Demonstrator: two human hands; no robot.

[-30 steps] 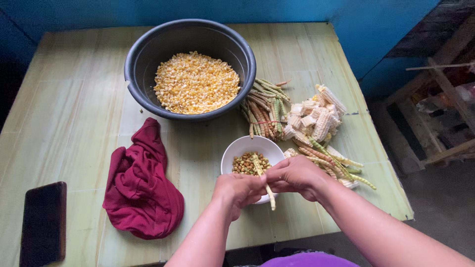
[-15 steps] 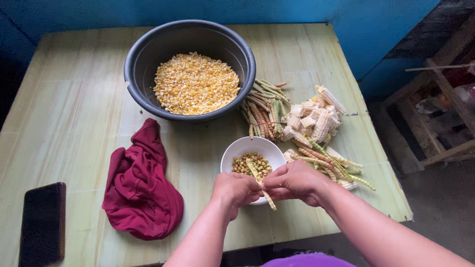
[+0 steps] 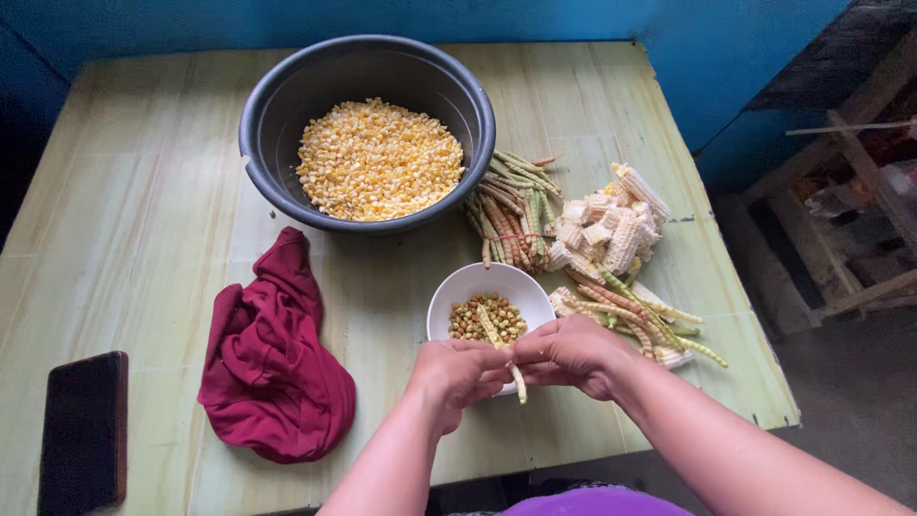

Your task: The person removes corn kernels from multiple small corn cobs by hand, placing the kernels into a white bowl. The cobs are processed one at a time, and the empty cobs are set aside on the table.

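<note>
Near the front edge of the pale green tabletop (image 3: 143, 191): left hand (image 3: 457, 371) and right hand (image 3: 571, 352), knuckles nearly touching, both closed with fingertips pinched on one long thin bean pod (image 3: 504, 352). Pod held over the near rim of a small white bowl (image 3: 468, 283); its upper part lies above the bowl, its lower end hangs past the rim between the two hands. Bowl contents: shelled beans (image 3: 475, 321), brown and green. Just right of the bowl: loose heap of bean pods (image 3: 642, 319), green and reddish, some lying under the right wrist. Behind the bowl: a tied bundle of pods (image 3: 508, 215), touching a pile of stripped white corn cobs (image 3: 611, 222) on its right. Far centre: large dark round basin (image 3: 287, 96) holding yellow corn kernels (image 3: 379, 159). Left of the bowl, apart from it: crumpled maroon cloth (image 3: 272, 358). Near left corner: dark flat phone (image 3: 84, 430), face down or blank, cannot tell which.
</note>
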